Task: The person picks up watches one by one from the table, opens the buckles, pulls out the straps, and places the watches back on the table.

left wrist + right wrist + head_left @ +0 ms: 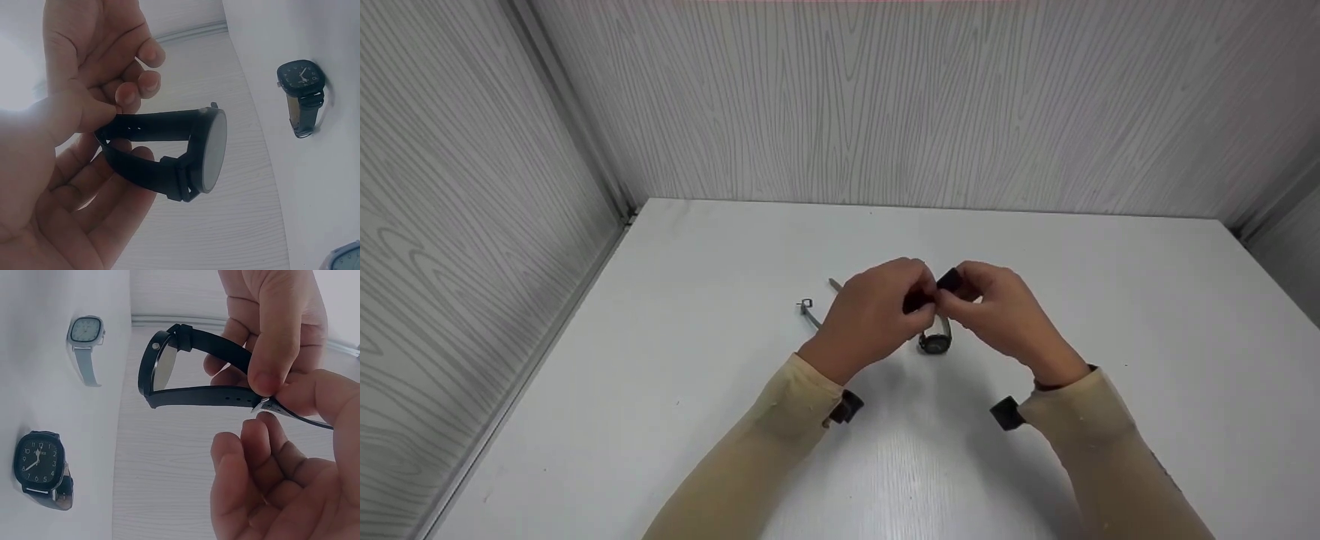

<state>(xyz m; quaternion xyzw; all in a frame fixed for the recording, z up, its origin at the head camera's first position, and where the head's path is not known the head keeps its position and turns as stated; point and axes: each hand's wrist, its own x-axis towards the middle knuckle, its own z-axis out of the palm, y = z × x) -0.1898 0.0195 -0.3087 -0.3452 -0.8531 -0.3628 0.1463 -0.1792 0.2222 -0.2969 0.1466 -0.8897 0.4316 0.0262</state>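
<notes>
Both hands hold a round wristwatch (152,125) with a black strap up over the table, dial turned away from the palms. Its strap is looped, and a small metal buckle (263,404) shows at the join. My left hand (877,319) pinches the strap near this buckle. Thumb and fingers of my right hand (997,307) grip the strap's end beside it, the tail running out under the thumb. Below the hands lies a square black watch (39,461) with white numerals. A pale watch (87,331) with a light grey strap lies beyond it.
The white table (660,375) meets a wood-grained back panel (840,105) and a left side panel (450,225). Left of the hands lies a thin grey strap with a buckle (807,304). Black wrist cameras (847,406) stick out from both sleeves.
</notes>
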